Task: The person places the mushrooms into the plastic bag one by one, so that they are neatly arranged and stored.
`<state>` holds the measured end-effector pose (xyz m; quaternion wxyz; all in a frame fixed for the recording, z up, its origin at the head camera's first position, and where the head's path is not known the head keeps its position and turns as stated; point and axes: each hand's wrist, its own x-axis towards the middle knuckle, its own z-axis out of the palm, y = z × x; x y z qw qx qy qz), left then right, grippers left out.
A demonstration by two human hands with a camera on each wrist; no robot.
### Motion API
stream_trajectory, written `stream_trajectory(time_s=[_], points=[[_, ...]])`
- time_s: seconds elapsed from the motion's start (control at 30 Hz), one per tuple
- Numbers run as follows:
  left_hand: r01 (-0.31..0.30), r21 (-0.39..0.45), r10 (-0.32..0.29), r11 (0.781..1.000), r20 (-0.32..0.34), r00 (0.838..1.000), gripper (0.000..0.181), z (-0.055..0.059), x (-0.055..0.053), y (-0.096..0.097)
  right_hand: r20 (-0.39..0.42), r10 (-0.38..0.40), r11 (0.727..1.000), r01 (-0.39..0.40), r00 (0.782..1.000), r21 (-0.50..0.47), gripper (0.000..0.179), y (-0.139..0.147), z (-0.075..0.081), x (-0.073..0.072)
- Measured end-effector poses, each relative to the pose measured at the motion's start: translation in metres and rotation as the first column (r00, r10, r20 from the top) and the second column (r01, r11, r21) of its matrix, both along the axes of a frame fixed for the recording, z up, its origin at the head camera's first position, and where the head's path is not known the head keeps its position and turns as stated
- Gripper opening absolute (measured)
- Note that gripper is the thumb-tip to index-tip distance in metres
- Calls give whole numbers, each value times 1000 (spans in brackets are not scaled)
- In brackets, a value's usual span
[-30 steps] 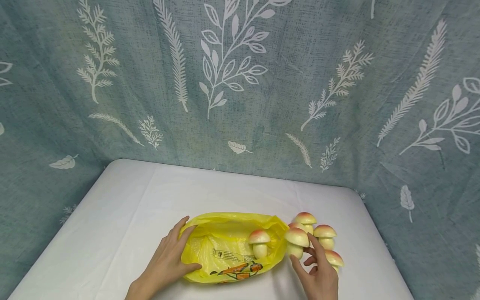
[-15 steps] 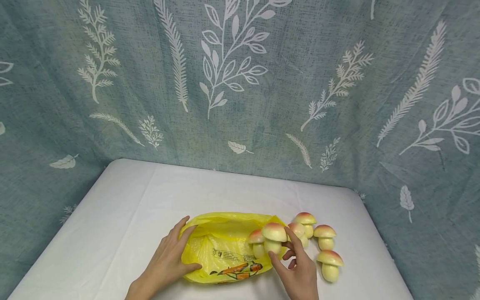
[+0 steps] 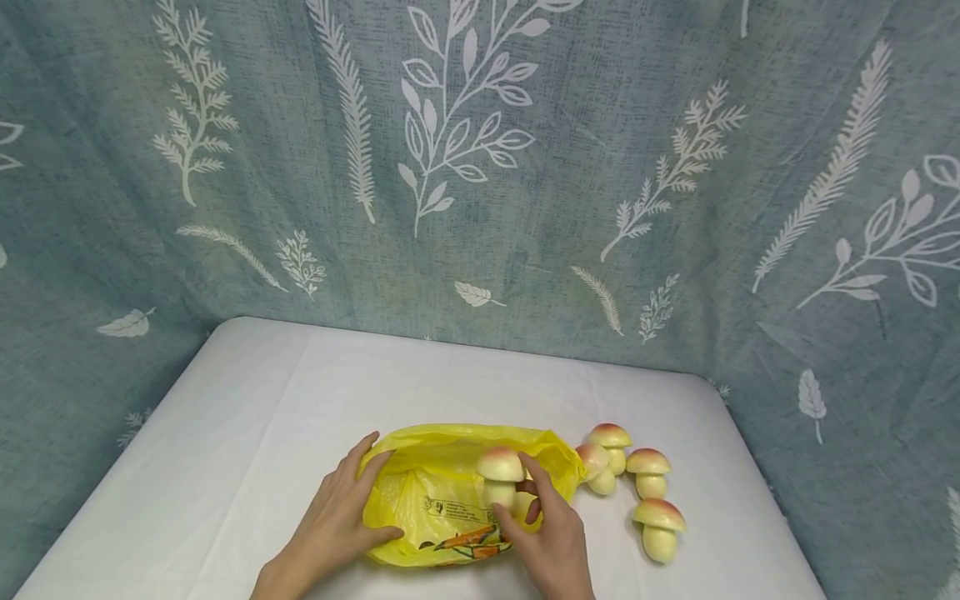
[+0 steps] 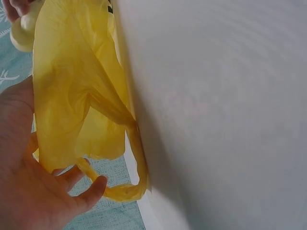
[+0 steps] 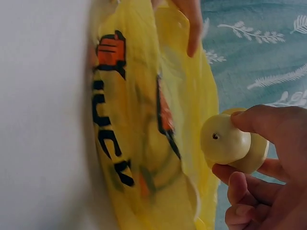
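A yellow plastic bag (image 3: pixel 420 500) lies on the white table with its mouth spread wide. My left hand (image 3: pixel 330 508) touches the bag's left rim, thumb and index finger spread apart inside the mouth. In the left wrist view, the bag's handle loop (image 4: pixel 127 191) hangs by my fingers. Over the mouth, my right hand (image 3: pixel 551 529) pinches a toy mushroom (image 3: pixel 500 479) with a red-tinged cream cap. Its stem base, marked by a small dark hole, faces the right wrist camera. Another mushroom inside the bag is mostly hidden behind my right hand.
Several more toy mushrooms are grouped right of the bag: one at the front (image 3: pixel 660 529), one lying tilted (image 3: pixel 597 468) near the rim, others behind. A blue-green leaf-patterned curtain (image 3: pixel 480 208) borders the white table (image 3: pixel 420 367) at the back and sides.
My right hand has carried the toy mushroom leftward from the group to above the bag, now covering the one inside. My left hand and the bag have barely moved.
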<state>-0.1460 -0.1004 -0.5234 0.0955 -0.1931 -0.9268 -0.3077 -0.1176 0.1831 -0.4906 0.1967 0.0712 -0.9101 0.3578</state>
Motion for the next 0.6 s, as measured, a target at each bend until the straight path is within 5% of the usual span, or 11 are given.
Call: stream_trajectory(time_s=[0.6], points=[[2, 3, -2, 1000, -8, 1000, 100, -2, 0, 0, 139, -57, 984, 31, 989, 177, 65, -17, -13, -13]])
